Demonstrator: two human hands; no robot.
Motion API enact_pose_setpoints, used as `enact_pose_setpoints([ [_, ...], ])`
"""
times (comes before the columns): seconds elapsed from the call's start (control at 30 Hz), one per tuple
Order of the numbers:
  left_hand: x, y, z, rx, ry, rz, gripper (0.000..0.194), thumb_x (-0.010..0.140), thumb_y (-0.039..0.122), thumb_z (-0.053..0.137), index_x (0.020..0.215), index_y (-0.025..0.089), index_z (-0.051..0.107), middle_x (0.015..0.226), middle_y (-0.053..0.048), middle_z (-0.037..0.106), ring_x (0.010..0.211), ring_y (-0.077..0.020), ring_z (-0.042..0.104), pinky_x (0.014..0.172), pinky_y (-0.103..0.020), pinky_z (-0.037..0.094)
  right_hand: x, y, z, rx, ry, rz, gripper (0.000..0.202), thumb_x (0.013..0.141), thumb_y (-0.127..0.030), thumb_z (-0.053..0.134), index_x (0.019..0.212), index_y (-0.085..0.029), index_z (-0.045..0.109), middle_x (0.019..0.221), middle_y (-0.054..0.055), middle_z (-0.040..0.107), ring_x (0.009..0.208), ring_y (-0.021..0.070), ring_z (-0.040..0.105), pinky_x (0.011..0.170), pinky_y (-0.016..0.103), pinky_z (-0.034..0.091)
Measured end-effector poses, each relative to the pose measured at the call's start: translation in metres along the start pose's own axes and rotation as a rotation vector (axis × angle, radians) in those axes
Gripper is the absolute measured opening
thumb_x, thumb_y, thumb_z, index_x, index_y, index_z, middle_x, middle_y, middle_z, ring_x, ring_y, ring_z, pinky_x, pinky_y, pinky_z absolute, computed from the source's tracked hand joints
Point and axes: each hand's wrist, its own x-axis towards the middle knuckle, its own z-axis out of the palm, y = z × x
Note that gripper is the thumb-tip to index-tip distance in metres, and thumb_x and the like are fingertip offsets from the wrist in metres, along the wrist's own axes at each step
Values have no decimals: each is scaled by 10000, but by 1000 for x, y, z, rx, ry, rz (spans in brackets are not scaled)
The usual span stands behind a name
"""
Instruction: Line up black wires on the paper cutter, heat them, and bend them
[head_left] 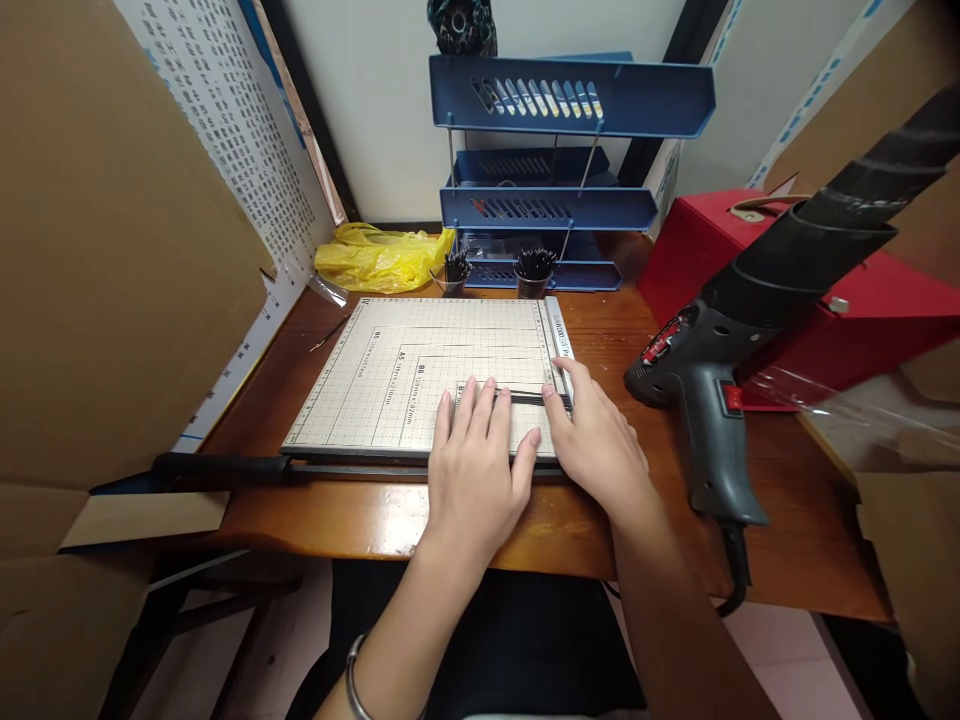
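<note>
A cream paper cutter board (360,390) with printed grid lines lies on the wooden table, its black-handled blade arm (225,467) down along the near edge. Thin black strips (529,398) lie across the board's right part. My left hand (476,465) rests flat with fingers spread, its fingertips at the left end of the strips. My right hand (596,430) is at the board's right edge, thumb and index finger apart, the thumb touching the right end of the strips. The parts of the strips under my fingers are hidden.
Two small cups of black thin pieces (531,284) stand behind the board, near a yellow plastic bag (382,257) and a blue tray rack (547,210). On the right, a heat gun (709,430) stands before a red box (862,340). Cardboard (97,250) borders the left.
</note>
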Motion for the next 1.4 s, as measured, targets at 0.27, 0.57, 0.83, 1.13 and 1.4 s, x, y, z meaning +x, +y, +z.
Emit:
enact_pose_setpoints([
  [0.27,-2,-3,2,-17,64,-8,475,1040,359,468,1321,7,620,1435,-234,601,1418,-383,495,1186,-574,400,1,5,3,32,9,-1,193,1020,-406,382,1065,-261,502,1227,69,667,1111,324,635,806,412,406],
  [0.57,12,6,-3,36,-113,104,484,1071,307,342,1463,94,530,1532,-91,538,1465,-300,450,1237,-550,322,2,5,3,21,-5,11,161,1013,-390,387,971,-255,463,1143,49,652,1050,301,618,730,359,311],
  [0.83,12,5,-1,49,-131,121,471,1073,295,328,1463,134,540,1531,-69,540,1450,-286,471,1236,-546,309,2,4,3,-10,-8,10,156,1013,-377,361,964,-258,450,1129,46,644,1030,294,611,710,349,292],
  [1.13,10,6,0,43,-135,141,488,1075,318,327,1457,98,537,1518,-70,560,1444,-316,469,1233,-537,310,1,3,2,2,-14,18,157,1017,-376,354,963,-257,439,1118,49,644,1033,295,611,717,353,295],
  [1.4,11,8,-1,51,-160,117,488,1079,327,307,1449,101,532,1539,-83,538,1480,-310,419,1229,-552,303,2,4,2,3,-12,13,163,1020,-379,351,966,-255,442,1115,53,645,1027,296,610,718,351,293],
])
